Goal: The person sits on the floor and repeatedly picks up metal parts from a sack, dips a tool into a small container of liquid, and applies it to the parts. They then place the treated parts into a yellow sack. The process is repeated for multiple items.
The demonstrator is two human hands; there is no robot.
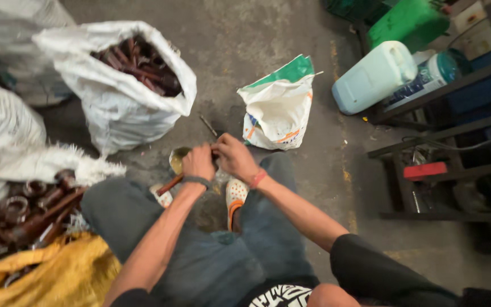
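Note:
My left hand (198, 162) is closed around a small part just above a small tin (177, 160) of yellowish stuff on the floor. A brown-handled tool (170, 185) sticks out below that hand. My right hand (233, 156) meets the left and pinches the same small part, which the fingers hide. Both hands work between my knees, above my white and orange shoes (235, 196).
An open white sack (125, 108) of rusty brown pipe pieces stands at the back left. More rusty fittings (21, 207) lie on a sack at left, beside yellow cloth (52, 276). A small white bag (279, 108), a pale jerrycan (373, 77) and dark metal racks (444, 170) fill the right.

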